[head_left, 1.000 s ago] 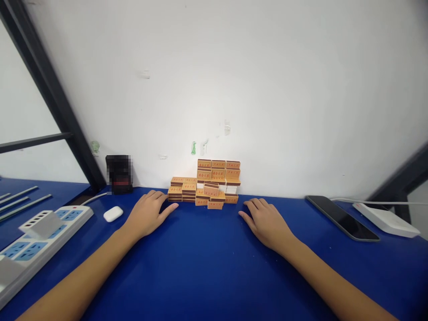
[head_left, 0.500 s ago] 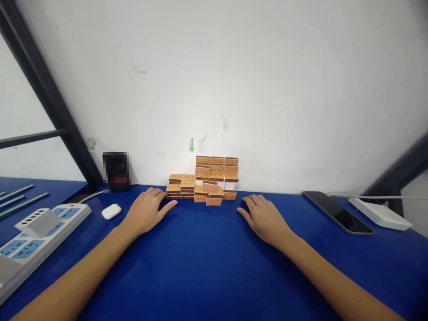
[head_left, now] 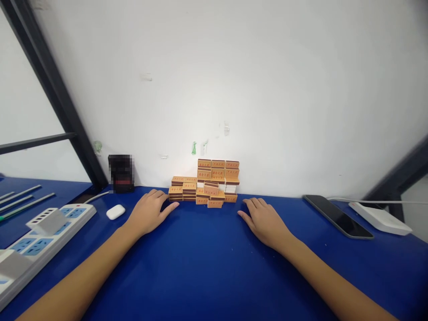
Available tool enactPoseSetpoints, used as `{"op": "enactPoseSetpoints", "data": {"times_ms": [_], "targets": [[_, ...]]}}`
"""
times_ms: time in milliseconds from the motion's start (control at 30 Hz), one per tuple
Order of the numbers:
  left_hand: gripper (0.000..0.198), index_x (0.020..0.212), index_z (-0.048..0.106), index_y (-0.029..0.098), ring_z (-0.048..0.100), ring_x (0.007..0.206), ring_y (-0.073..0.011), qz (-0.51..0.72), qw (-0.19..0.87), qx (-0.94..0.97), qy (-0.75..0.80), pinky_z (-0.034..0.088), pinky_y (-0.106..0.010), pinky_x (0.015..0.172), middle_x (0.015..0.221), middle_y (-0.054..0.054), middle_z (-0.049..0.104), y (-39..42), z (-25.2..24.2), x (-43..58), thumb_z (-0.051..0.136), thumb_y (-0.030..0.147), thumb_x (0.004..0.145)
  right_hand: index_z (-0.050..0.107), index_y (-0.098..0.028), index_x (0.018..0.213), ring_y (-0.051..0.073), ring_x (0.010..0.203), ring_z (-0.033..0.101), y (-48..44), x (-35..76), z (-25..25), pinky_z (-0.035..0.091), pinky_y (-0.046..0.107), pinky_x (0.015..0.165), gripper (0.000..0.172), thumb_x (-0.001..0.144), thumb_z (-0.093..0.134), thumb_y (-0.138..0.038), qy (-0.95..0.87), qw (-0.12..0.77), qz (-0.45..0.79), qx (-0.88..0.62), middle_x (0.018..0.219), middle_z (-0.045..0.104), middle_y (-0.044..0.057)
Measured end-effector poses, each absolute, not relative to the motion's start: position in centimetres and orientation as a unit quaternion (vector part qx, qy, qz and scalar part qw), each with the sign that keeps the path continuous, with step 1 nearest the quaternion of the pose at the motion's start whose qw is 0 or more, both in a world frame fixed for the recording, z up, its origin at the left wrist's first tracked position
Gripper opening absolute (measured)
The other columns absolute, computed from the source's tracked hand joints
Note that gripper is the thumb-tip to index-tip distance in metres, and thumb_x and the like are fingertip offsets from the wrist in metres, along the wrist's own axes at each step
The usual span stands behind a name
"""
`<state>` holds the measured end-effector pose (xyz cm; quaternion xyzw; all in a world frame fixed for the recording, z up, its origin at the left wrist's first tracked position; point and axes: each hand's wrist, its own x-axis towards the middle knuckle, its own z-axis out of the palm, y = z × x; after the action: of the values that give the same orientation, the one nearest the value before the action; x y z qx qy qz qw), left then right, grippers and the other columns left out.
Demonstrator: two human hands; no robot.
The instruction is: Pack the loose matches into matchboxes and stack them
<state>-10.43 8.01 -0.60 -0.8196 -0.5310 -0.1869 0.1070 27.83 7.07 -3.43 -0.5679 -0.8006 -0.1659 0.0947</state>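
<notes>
Several yellow-orange matchboxes (head_left: 218, 174) with red lettering and brown sides are stacked against the wall, in the middle of the view. The right part of the pile is taller; a lower stack of matchboxes (head_left: 183, 189) adjoins it on the left. One matchbox (head_left: 211, 188) leans at a slant in front, above another at the pile's foot. My left hand (head_left: 149, 211) rests on the blue table with its thumb stretched out, close beside the lower stack. My right hand (head_left: 265, 222) lies on the table, fingers extended, a short way right of the pile. Neither hand holds anything.
At the left are a white power strip (head_left: 50, 249) with plugs, thin rods (head_left: 26, 205), a white earbud case (head_left: 115, 211) and a black, blurred object (head_left: 121, 174). A black phone (head_left: 337, 216), a white flat box (head_left: 379, 218) and a cable lie right. Dark frame bars slant at both sides.
The view has shifted slightly, so everything sits a little lower, with the left side moved rightward. Both hands and the matchboxes keep their places on the table.
</notes>
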Motion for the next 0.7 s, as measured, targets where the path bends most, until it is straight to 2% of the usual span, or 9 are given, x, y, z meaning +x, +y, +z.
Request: {"op": "enactPoseSetpoints", "data": {"times_ms": [700], "targets": [[0.056, 0.103, 0.075, 0.018, 0.065, 0.102, -0.032, -0.173, 0.112, -0.819, -0.535, 0.052, -0.047, 0.093, 0.103, -0.012, 0.075, 7.48, -0.11, -10.31, 0.039, 0.06, 0.106, 0.061, -0.01, 0.134, 0.032, 0.118, 0.061, 6.39, 27.42, -2.74, 0.05, 0.042, 0.093, 0.044, 0.109, 0.043, -0.042, -0.797, 0.084, -0.133, -0.583, 0.127, 0.068, 0.02]]}}
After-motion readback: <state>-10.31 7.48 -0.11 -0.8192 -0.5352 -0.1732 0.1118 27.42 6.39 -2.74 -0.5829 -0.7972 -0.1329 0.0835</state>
